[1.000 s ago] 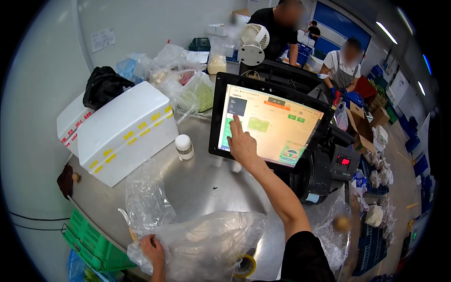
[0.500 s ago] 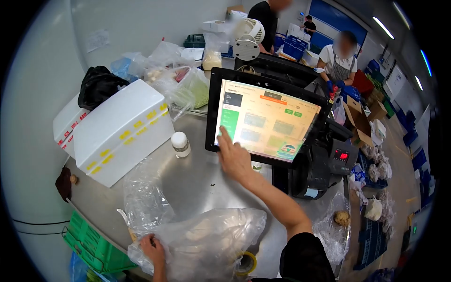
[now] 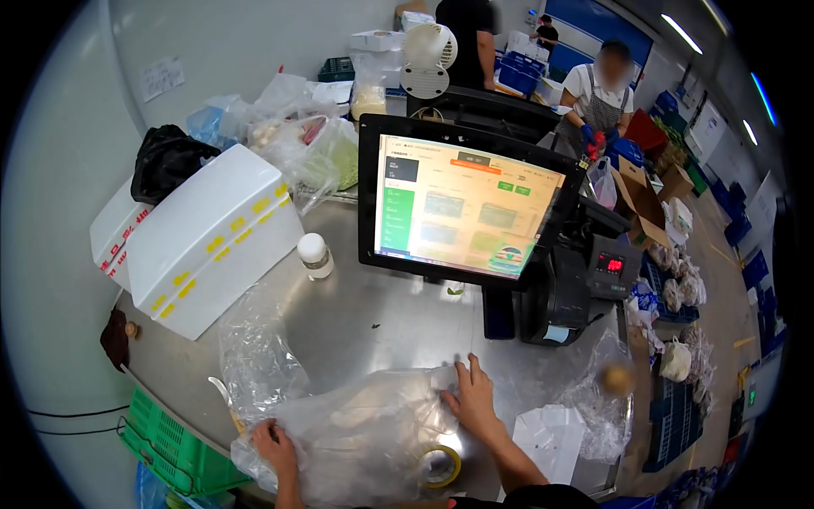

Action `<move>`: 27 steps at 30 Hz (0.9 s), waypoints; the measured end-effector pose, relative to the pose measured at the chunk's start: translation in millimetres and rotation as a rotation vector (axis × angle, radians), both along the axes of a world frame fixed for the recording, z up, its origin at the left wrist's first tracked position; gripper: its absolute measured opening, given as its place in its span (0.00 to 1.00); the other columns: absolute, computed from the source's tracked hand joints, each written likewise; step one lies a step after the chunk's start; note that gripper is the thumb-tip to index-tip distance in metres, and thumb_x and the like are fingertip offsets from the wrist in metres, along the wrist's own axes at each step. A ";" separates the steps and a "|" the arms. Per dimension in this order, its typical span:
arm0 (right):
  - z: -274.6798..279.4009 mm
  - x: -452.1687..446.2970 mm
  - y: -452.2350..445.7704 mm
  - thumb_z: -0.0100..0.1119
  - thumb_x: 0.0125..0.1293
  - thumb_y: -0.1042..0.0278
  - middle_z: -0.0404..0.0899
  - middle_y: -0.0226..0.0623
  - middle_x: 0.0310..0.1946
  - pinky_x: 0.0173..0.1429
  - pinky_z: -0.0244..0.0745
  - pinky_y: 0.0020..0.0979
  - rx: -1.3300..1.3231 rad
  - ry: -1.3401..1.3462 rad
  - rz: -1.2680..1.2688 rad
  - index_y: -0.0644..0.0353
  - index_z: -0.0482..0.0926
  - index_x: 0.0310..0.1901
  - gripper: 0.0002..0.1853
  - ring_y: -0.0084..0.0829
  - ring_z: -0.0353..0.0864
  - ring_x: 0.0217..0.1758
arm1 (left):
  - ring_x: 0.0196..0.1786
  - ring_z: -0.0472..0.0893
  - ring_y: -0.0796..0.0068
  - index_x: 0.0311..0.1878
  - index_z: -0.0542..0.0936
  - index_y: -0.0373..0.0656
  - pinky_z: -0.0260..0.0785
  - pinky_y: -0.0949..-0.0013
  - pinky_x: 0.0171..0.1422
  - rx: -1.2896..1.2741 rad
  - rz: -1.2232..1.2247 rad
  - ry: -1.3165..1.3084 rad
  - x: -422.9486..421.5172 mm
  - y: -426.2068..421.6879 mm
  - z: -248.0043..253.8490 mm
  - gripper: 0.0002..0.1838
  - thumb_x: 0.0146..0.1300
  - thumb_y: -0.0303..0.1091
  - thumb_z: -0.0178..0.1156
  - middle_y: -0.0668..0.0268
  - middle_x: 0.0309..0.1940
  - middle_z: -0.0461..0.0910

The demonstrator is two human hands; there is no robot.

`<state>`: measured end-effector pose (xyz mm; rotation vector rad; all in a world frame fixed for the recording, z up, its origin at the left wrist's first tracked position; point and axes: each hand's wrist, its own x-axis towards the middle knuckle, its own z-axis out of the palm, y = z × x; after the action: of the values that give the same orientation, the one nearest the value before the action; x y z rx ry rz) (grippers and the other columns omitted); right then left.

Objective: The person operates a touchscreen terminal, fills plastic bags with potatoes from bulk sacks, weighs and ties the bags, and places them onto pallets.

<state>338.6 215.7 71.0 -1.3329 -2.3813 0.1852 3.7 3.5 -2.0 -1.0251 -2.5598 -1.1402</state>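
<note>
The bag, clear and crumpled, lies at the near edge of the metal table, between both hands. I see the left hand on its left end, fingers bent over the plastic; from here I cannot tell whether they pinch it. The right hand is at its other end, open, fingers spread and pointing away from me, the thumb side against the plastic.

A tape roll with a yellow rim sits at the bag's right edge, just below the right hand. Beside that forearm I make out a white sheet, and past it more clear wrap with a round brown thing, blurred to me. Left of the bag, a crumpled film reaches up the table.

Farther off I have a white-capped jar standing near a white foam box, which has a black bag beside its top. The lit screen faces me, tilted in my view, with a red readout to its right. Below the table's left edge is a green crate. Beyond the screen, a person in a checked apron wears blue gloves.
</note>
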 end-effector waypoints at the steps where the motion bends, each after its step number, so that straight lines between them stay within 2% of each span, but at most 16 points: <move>1: -0.7 5.2 -10.6 0.66 0.48 0.63 0.58 0.62 0.60 0.45 0.72 0.45 0.000 -0.044 -0.057 0.64 0.64 0.58 0.35 0.54 0.74 0.42 | 0.39 0.73 0.57 0.37 0.76 0.37 0.64 0.60 0.46 -0.009 -0.003 0.015 -0.4 -0.2 -0.7 0.08 0.52 0.23 0.53 0.56 0.33 0.75; 2: -1.2 8.3 -17.4 0.67 0.48 0.63 0.59 0.62 0.60 0.45 0.72 0.45 0.000 -0.086 -0.113 0.64 0.63 0.58 0.36 0.55 0.74 0.42 | 0.39 0.72 0.57 0.36 0.76 0.37 0.64 0.60 0.46 -0.019 -0.004 0.031 -1.8 -1.0 -0.5 0.08 0.52 0.23 0.54 0.56 0.34 0.75; 5: -12.0 16.1 -19.2 0.66 0.48 0.65 0.66 0.61 0.54 0.47 0.72 0.44 -0.286 0.122 -0.157 0.66 0.62 0.60 0.37 0.54 0.75 0.44 | 0.41 0.73 0.55 0.39 0.77 0.38 0.64 0.60 0.48 -0.052 -0.021 -0.100 -3.1 1.1 1.6 0.10 0.52 0.24 0.54 0.55 0.36 0.75; 8: -42.0 11.2 -18.2 0.63 0.49 0.69 0.75 0.56 0.39 0.43 0.73 0.42 -0.273 0.449 -0.149 0.68 0.60 0.60 0.36 0.50 0.78 0.39 | 0.44 0.74 0.53 0.44 0.76 0.37 0.64 0.59 0.52 -0.096 -0.086 -0.092 -6.3 -6.6 1.8 0.14 0.52 0.25 0.56 0.54 0.40 0.75; 9: -39.6 5.8 -21.2 0.59 0.51 0.71 0.76 0.51 0.27 0.37 0.74 0.40 -0.580 0.478 -0.316 0.67 0.60 0.61 0.34 0.46 0.79 0.32 | 0.45 0.74 0.53 0.45 0.76 0.36 0.63 0.59 0.53 -0.119 -0.142 0.041 7.0 -4.9 32.6 0.15 0.53 0.25 0.57 0.53 0.42 0.75; 10: -50.3 2.2 -17.5 0.58 0.52 0.70 0.76 0.46 0.22 0.33 0.74 0.39 -0.524 0.523 -0.356 0.66 0.63 0.58 0.30 0.45 0.78 0.26 | 0.47 0.74 0.52 0.47 0.75 0.36 0.63 0.59 0.54 -0.151 -0.204 0.165 23.1 3.7 58.2 0.16 0.54 0.26 0.58 0.52 0.44 0.75; 11: -59.5 0.8 -0.9 0.59 0.52 0.70 0.75 0.46 0.23 0.33 0.73 0.38 -0.522 0.614 -0.369 0.67 0.69 0.53 0.25 0.42 0.76 0.25 | 0.46 0.74 0.54 0.47 0.75 0.36 0.63 0.58 0.53 -0.118 -0.220 0.214 42.4 20.2 77.1 0.15 0.55 0.28 0.59 0.53 0.44 0.76; 12: -62.5 -2.6 4.4 0.59 0.52 0.70 0.74 0.42 0.22 0.31 0.72 0.36 -0.497 0.669 -0.344 0.68 0.73 0.48 0.20 0.35 0.74 0.22 | 0.44 0.75 0.58 0.48 0.76 0.37 0.63 0.60 0.53 -0.087 -0.277 0.047 64.4 24.4 104.6 0.15 0.56 0.28 0.60 0.56 0.40 0.77; 13: -62.4 -5.3 12.2 0.58 0.55 0.71 0.74 0.38 0.22 0.31 0.72 0.32 -0.598 0.756 -0.316 0.69 0.74 0.46 0.17 0.27 0.72 0.23 | 0.39 0.76 0.62 0.48 0.76 0.37 0.65 0.63 0.48 -0.112 -0.317 -0.123 85.0 26.4 124.2 0.16 0.56 0.28 0.61 0.60 0.33 0.78; 14: -41.3 -13.3 10.9 0.57 0.58 0.73 0.74 0.33 0.23 0.31 0.73 0.27 -0.817 0.982 -0.361 0.71 0.73 0.46 0.15 0.22 0.72 0.25 | 0.28 0.76 0.65 0.50 0.76 0.37 0.67 0.65 0.38 -0.141 -0.370 -0.321 100.2 21.5 128.8 0.17 0.56 0.29 0.62 0.64 0.24 0.77; 15: -34.0 -16.8 -2.4 0.56 0.59 0.75 0.74 0.32 0.24 0.32 0.74 0.24 -0.852 1.072 -0.338 0.71 0.74 0.44 0.12 0.20 0.72 0.26 | 0.19 0.74 0.66 0.52 0.75 0.40 0.67 0.64 0.29 -0.204 -0.449 -0.493 121.0 11.1 149.7 0.20 0.56 0.31 0.63 0.65 0.16 0.74; 16: -26.8 -19.3 -17.7 0.56 0.59 0.75 0.74 0.32 0.24 0.32 0.75 0.25 -0.908 1.163 -0.331 0.70 0.74 0.43 0.11 0.21 0.72 0.25 | 0.16 0.74 0.63 0.56 0.74 0.47 0.67 0.61 0.27 -0.378 -0.577 -0.434 130.8 -5.6 152.9 0.22 0.57 0.38 0.63 0.65 0.13 0.73; 18: -8.9 -22.8 -22.9 0.56 0.59 0.75 0.75 0.33 0.26 0.32 0.76 0.26 -0.993 1.354 -0.295 0.67 0.74 0.41 0.09 0.22 0.73 0.26 | 0.22 0.78 0.56 0.64 0.66 0.56 0.68 0.58 0.28 -0.732 -0.795 -0.494 152.6 -5.2 160.2 0.31 0.58 0.53 0.59 0.60 0.15 0.75; 21: 24.2 -23.6 -29.3 0.56 0.61 0.76 0.76 0.34 0.31 0.35 0.77 0.29 -1.110 1.561 -0.214 0.63 0.73 0.42 0.08 0.24 0.75 0.29 | 0.24 0.78 0.54 0.64 0.65 0.54 0.68 0.56 0.29 -0.812 -0.988 -0.325 171.9 -9.2 141.0 0.33 0.58 0.54 0.58 0.58 0.18 0.77; 24: 49.2 -16.8 -32.5 0.54 0.62 0.76 0.77 0.33 0.34 0.41 0.78 0.35 -1.105 1.702 -0.038 0.61 0.71 0.43 0.08 0.26 0.78 0.35 | 0.26 0.79 0.54 0.57 0.71 0.50 0.68 0.55 0.29 -0.826 -0.922 -0.130 173.3 -19.8 120.9 0.26 0.58 0.52 0.58 0.57 0.20 0.77; 27: 86.5 9.1 -39.5 0.52 0.63 0.77 0.78 0.34 0.37 0.47 0.78 0.39 -0.913 1.848 -0.018 0.60 0.71 0.44 0.08 0.29 0.79 0.41 | 0.30 0.78 0.53 0.45 0.77 0.45 0.69 0.55 0.34 -0.774 -0.831 -0.013 161.8 -40.8 76.7 0.15 0.58 0.43 0.56 0.59 0.24 0.77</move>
<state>347.7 176.2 157.5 -0.6492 -0.5953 1.6921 165.5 -37.3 74.7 -2.3852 -2.6567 -0.1490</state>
